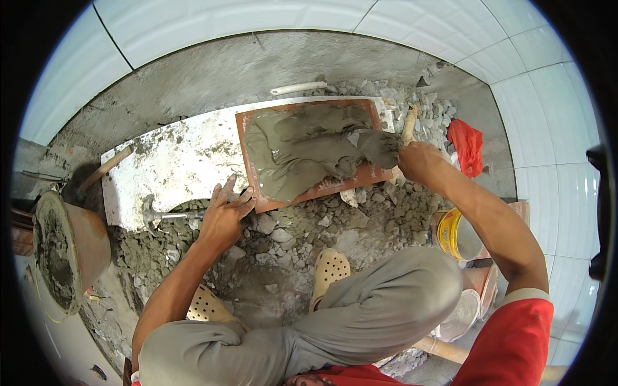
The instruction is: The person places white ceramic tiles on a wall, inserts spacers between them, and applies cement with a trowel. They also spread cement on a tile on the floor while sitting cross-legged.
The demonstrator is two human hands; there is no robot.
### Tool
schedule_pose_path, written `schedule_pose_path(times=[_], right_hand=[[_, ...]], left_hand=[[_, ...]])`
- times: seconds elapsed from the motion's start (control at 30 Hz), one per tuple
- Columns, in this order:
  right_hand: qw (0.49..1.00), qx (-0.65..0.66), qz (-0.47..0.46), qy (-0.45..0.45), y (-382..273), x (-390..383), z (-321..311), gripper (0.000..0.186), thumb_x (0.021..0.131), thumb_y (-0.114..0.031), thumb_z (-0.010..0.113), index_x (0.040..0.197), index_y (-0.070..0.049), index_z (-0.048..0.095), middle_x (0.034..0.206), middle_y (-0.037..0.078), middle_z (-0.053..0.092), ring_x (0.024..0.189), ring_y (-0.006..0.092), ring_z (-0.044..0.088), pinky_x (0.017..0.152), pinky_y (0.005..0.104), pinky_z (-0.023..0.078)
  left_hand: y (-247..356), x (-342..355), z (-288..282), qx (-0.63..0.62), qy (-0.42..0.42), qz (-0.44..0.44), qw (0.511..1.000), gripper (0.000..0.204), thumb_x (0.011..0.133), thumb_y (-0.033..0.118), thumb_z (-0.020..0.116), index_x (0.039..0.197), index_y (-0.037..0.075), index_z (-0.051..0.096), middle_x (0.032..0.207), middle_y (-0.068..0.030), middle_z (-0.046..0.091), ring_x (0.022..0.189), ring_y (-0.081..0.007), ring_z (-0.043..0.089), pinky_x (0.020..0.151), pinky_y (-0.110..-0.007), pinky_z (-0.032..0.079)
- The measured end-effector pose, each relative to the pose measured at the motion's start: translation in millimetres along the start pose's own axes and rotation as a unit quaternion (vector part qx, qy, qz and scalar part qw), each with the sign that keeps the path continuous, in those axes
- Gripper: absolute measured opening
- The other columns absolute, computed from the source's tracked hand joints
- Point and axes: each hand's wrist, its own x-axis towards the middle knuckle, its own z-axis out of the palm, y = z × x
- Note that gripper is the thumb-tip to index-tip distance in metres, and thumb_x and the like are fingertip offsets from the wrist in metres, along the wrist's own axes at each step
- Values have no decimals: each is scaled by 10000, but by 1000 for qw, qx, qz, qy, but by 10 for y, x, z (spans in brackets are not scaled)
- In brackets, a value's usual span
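A reddish-brown tile (247,144) lies back side up on a white, mortar-spattered board (187,161). Wet grey mortar (302,151) covers most of the tile in uneven ridges. My right hand (420,165) is closed around the pale handle of a trowel (381,148), whose mortar-coated blade rests in the mortar at the tile's right side. My left hand (222,219) has its fingers spread at the tile's near left corner, fingertips by the tile's edge. Just left of it, the metal shaft of a hammer (180,215) lies along the board's near edge; its far end is hidden by the hand.
A bucket of mortar (87,241) stands at left, near a wooden-handled tool (106,167). Broken rubble (283,235) covers the floor before my clogs (331,273). At right are a red plastic bag (466,148) and a yellow-labelled can (456,235). White tiled walls (438,29) enclose the corner.
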Motion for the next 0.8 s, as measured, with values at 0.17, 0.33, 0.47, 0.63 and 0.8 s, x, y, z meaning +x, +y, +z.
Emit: schedule_pose_path(times=[0.17,0.33,0.47,0.63,0.8], right_hand=[[999,34,-3,20,135,65,174,304,970,-213,577,976,19,772,958,251,751,951,405,741,845,473,599],[990,141,-1,-27,330,-105,-44,398,1008,-290,519,949,43,731,937,284,717,921,452,699,869,538,546],[997,69,-28,34,208,-348,-263,390,1021,-305,505,957,20,712,939,271,714,922,451,687,855,551,535],[982,105,-56,144,-310,-136,-252,303,990,-211,536,901,13,719,880,231,740,865,405,738,755,502,597],[988,73,-18,132,-333,98,11,195,936,-132,590,949,10,724,922,210,756,876,384,754,720,476,611]], left_hand=[[6,8,8,-18,3,-12,1000,641,828,-172,509,1324,175,719,1442,-20,635,1547,-342,301,1293,-542,238],[-32,2,23,-25,14,7,1000,640,796,-156,529,1317,162,725,1445,-25,636,1541,-342,314,1284,-547,252],[-26,9,32,-25,7,2,1000,609,829,-165,527,1308,153,727,1448,-25,630,1536,-355,324,1287,-539,249],[3,25,30,-22,10,0,1000,602,834,-159,534,1316,149,724,1459,-28,622,1535,-358,328,1284,-543,248],[-1,10,27,-24,8,0,1000,596,841,-156,541,1322,148,720,1452,-30,628,1537,-359,324,1281,-542,250]])
